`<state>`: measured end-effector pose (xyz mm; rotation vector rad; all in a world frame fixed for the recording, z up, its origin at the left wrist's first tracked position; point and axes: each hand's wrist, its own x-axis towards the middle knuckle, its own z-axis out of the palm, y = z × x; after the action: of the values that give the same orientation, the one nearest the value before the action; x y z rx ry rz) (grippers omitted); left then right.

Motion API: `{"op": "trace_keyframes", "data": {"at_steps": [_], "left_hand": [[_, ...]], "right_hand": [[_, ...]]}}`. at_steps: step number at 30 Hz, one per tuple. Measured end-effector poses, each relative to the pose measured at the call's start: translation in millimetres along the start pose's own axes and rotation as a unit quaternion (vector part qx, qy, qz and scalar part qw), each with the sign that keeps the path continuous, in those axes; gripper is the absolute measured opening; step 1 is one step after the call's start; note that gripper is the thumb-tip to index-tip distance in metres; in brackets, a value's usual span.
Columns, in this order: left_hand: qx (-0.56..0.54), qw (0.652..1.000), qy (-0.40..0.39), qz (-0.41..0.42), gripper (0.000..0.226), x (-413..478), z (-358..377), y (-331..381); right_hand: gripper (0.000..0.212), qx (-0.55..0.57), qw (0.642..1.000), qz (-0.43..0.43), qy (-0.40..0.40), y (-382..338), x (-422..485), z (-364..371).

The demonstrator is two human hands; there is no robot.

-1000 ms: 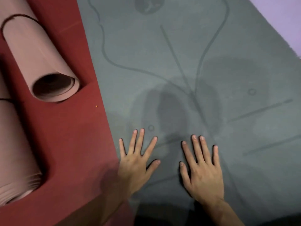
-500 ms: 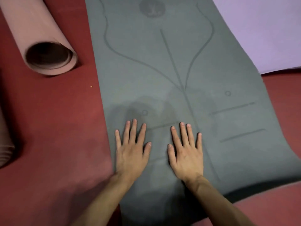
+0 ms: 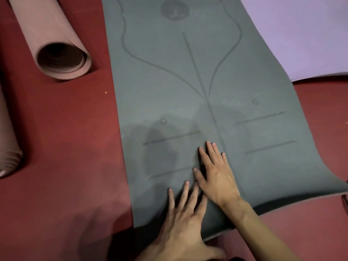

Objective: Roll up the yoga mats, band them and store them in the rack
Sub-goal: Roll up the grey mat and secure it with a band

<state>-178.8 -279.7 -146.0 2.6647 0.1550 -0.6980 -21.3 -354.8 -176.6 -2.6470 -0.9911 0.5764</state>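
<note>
On the red floor (image 3: 66, 147), a grey-green foam yoga mat (image 3: 188, 81) printed with darker alignment lines lies unrolled and flat, running from near to far. Its near edge lifts a little on the right. Both hands lie palm down on the near end of the mat. The left hand (image 3: 180, 223) is nearest the edge, its fingers (image 3: 185, 193) straight and slightly apart. The right hand (image 3: 216, 178) is just beyond it, with straight fingers close together. The two hands touch. Left of the mat lies a rolled pink yoga mat (image 3: 54, 46), open end facing near. A second pink roll (image 3: 7, 147) shows at the left edge. A flat lavender mat (image 3: 301, 34) lies at far right.
</note>
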Motion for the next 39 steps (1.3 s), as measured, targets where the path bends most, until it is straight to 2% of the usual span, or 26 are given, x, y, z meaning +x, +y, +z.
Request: {"op": "trace_keyframes", "data": {"at_steps": [3,4,5,8,12,14,15,16,17,19,21,23,28,30,36,39], "left_hand": [[0.017,0.998,-0.051,0.045,0.067,-5.8,-10.9,-0.5],[0.008,0.996,-0.058,0.067,0.058,-5.0,-13.2,-1.3],[-0.014,0.996,-0.055,0.075,0.059,-4.5,-17.2,-1.7],[0.008,0.994,-0.071,0.086,0.067,-7.2,-45.4,-6.8],[0.029,0.993,-0.057,0.102,0.055,-20.6,-67.7,-34.6],[0.039,0.992,-0.002,0.119,0.054,-30.6,-73.4,-51.6],[0.039,0.992,0.007,0.122,0.051,-37.3,-76.9,-60.1],[0.062,0.992,-0.023,0.107,0.048,-45.8,-77.9,-66.8],[0.094,0.991,-0.025,0.095,0.052,-54.7,-73.2,-74.3],[0.115,0.991,-0.068,0.029,0.076,-75.3,-48.9,-90.9],[0.125,0.991,-0.05,0.006,0.073,-98.9,-9.6,-99.9],[0.09,0.995,-0.049,-0.007,0.076,-114.6,22.2,-97.0],[0.059,0.998,0.01,-0.019,0.069,-119.3,27.6,-102.4],[0.057,0.998,0.011,-0.023,0.065,-126.6,29.4,-110.1],[0.104,0.994,-0.006,-0.044,0.066,-164.1,45.7,-162.9],[0.1,0.992,0.037,-0.069,0.07,-177.6,47.9,-160.5]], "right_hand": [[0.087,-0.003,0.997,-0.011,-0.072,8.5,-24.5,-24.0],[0.092,-0.004,0.995,-0.007,-0.098,11.7,-32.6,-32.4],[0.099,0.0,0.992,-0.001,-0.124,14.5,-40.6,-40.4],[0.125,0.03,0.986,0.023,-0.165,15.8,-64.9,-57.3],[0.136,0.073,0.977,0.036,-0.196,-7.4,-87.6,-50.5],[0.138,0.09,0.974,0.03,-0.207,-25.1,-97.2,-39.0],[0.136,0.097,0.972,0.028,-0.212,-35.0,-101.9,-31.9],[0.134,0.1,0.971,0.021,-0.217,-45.5,-106.5,-25.0],[0.13,0.097,0.97,0.009,-0.221,-55.9,-111.2,-17.6],[0.116,0.079,0.972,-0.011,-0.222,-70.4,-121.1,2.1],[0.1,0.042,0.986,-0.05,-0.154,-71.3,-131.8,22.4],[0.09,0.008,0.988,-0.105,-0.117,-60.8,-140.5,35.3],[0.087,-0.105,0.972,-0.203,-0.06,-26.7,-139.8,24.6],[0.077,-0.137,0.971,-0.19,-0.051,-24.1,-142.5,23.9],[0.071,-0.127,0.982,-0.132,-0.038,-75.6,-158.2,65.1],[0.071,-0.126,0.984,-0.113,-0.049,-90.7,-165.2,75.0]]}}
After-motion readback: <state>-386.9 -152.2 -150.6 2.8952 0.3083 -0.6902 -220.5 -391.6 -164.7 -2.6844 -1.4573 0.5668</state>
